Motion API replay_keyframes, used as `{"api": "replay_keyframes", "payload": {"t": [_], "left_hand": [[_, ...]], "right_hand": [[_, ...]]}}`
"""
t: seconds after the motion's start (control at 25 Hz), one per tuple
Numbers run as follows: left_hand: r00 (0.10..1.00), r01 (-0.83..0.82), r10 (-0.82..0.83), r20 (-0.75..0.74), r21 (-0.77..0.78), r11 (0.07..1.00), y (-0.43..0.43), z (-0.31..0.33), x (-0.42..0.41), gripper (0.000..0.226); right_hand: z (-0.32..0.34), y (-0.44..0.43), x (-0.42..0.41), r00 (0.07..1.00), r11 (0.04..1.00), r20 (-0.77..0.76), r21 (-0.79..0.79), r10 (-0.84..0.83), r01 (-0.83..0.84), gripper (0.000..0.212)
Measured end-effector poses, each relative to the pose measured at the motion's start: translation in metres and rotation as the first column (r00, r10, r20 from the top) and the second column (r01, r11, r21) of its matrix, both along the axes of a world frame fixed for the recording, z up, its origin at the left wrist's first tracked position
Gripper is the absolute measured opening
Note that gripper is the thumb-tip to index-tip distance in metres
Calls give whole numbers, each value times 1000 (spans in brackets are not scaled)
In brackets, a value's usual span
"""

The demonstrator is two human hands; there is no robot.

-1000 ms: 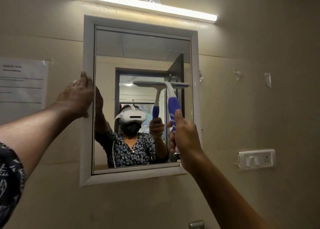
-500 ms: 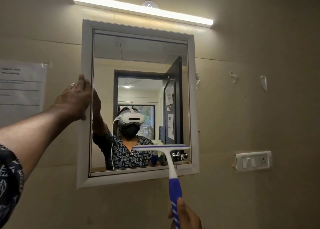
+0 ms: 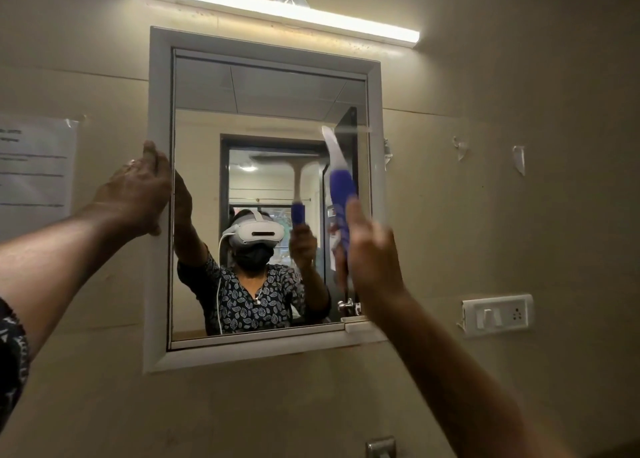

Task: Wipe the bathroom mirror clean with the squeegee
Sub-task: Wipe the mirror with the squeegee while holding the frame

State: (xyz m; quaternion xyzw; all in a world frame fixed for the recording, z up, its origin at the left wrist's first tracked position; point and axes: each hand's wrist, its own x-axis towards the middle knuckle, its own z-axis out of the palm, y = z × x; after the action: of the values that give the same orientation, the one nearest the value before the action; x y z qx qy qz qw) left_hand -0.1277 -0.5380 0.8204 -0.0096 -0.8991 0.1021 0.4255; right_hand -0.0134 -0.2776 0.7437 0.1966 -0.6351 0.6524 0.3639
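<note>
Squeegee (image 3: 341, 177): risen from mirror (image 3: 160, 111) 6 o'clock edge to 3 o'clock, blurred; right hand (image 3: 374, 253) grips its handle. Left hand (image 3: 138, 194): still gripping mirror at 9 o'clock.

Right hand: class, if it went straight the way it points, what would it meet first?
The right hand would probably meet the mirror near its right frame, squeegee first; blur hides depth.

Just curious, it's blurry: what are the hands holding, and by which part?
The right hand grips the squeegee by its blue handle; the left hand holds the mirror frame at its left edge.
</note>
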Motion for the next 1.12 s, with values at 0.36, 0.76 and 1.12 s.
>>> {"api": "replay_keyframes", "payload": {"t": [0.36, 0.76, 1.12], "left_hand": [[1000, -8, 8, -9, -6, 1000, 0, -1, -2, 122], [996, 81, -80, -27, 55, 995, -13, -2, -8, 126], [995, 99, -100, 1, 75, 992, -9, -1, -2, 122]], "right_hand": [[128, -49, -47, 998, 999, -30, -16, -48, 47, 40], [61, -83, -63, 982, 998, 181, -5, 56, -56, 53], [-60, -98, -42, 910, 962, 312, -105, 274, -254, 39]]}}
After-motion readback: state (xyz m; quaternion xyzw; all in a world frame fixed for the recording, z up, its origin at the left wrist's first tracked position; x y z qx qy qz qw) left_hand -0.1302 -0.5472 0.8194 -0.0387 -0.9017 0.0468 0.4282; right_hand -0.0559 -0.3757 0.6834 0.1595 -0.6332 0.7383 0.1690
